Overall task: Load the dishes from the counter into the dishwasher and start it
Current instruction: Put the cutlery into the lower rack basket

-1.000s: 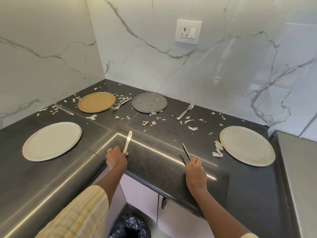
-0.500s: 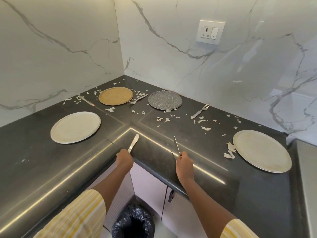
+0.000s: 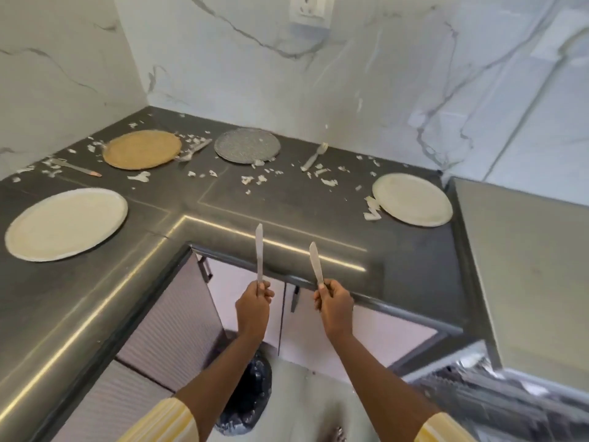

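Steel cutlery is in both hands. The left hand [image 3: 255, 303] has its fingers curled round the handle of one knife [image 3: 259, 250], blade pointing up. The right hand [image 3: 334, 303] grips a second knife [image 3: 315, 263] the same way, its blade leaning slightly to the left. Both knives are off the dark counter [image 3: 398, 266], held in front of its inner corner above the cabinet doors. A blurred wire rack [image 3: 510, 400] at lower right is judged to be the dishwasher's, pulled out. The step in hand is judged to be carrying the two knives to it. Recommended: turn right, keep the blades apart and away from the body, and lower each knife point down into the cutlery holder, which cannot be made out. Outstanding on the counter are a cream plate [image 3: 67, 223], a tan plate [image 3: 141, 149], a grey plate [image 3: 247, 145], a second cream plate [image 3: 412, 199], a fork [image 3: 314, 157] and scattered food scraps [image 3: 258, 179]. The scraps look loose and should go to the bin bag [image 3: 251, 390] before the plates are loaded.
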The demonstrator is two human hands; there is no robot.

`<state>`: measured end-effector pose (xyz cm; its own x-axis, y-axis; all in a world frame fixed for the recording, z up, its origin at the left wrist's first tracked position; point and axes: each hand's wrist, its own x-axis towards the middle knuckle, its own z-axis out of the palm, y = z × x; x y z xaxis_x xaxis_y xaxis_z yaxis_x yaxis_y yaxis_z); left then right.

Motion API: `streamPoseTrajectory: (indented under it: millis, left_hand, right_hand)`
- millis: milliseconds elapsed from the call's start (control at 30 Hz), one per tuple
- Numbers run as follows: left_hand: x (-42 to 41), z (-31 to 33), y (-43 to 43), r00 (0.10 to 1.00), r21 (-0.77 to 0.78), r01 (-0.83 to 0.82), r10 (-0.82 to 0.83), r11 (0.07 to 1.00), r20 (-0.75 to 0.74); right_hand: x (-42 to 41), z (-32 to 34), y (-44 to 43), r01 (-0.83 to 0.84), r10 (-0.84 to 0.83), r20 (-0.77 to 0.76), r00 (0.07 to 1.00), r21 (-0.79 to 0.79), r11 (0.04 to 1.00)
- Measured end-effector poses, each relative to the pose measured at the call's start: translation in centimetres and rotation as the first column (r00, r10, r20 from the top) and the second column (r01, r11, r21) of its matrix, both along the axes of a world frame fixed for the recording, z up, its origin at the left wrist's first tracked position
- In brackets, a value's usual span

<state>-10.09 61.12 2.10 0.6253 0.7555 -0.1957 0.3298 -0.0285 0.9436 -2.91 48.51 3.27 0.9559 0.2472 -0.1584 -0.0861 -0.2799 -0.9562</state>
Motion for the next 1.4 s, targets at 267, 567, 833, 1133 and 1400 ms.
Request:
streamPoseTrajectory:
  millis: [267,567,833,1133,1400]
  left_hand:
    - [-0.5,-2.4,-11.2,0.956,-0.191,0.288,-0.272,0.938,0.104]
    - [-0.2,-7.1,-26.1,0.772,-0.011,0.633,-0.632,0.774,-0.073]
    - [-2.1,-13.5,-39.4,0.483,-0.009,0.858,-0.813,0.514,-0.326]
    - [1.4,-21.0,-47.4,0.169,-0.001,0.98,-0.839,0.198,-0.517]
    - [8.8,-31.3,-54.2,-0.073,0.034,0.992,-0.791,-0.118,-0.608]
  right_hand:
    - [-3.5,-3.1,-10.5,0.264,-0.232,0.176,0.957,-0.188,0.946]
    - [-5.7,-7.4,-24.3,0.584,-0.589,0.085,0.804,-0.302,0.754]
    - [-10.1,-13.9,-37.2,0.732,-0.795,0.027,0.607,-0.41,0.545]
    - [-11.4,-22.6,-45.6,0.777,-0.926,-0.16,0.342,-0.506,0.375]
    - [-5.6,-33.0,-52.5,0.813,-0.939,-0.216,0.266,-0.473,0.339]
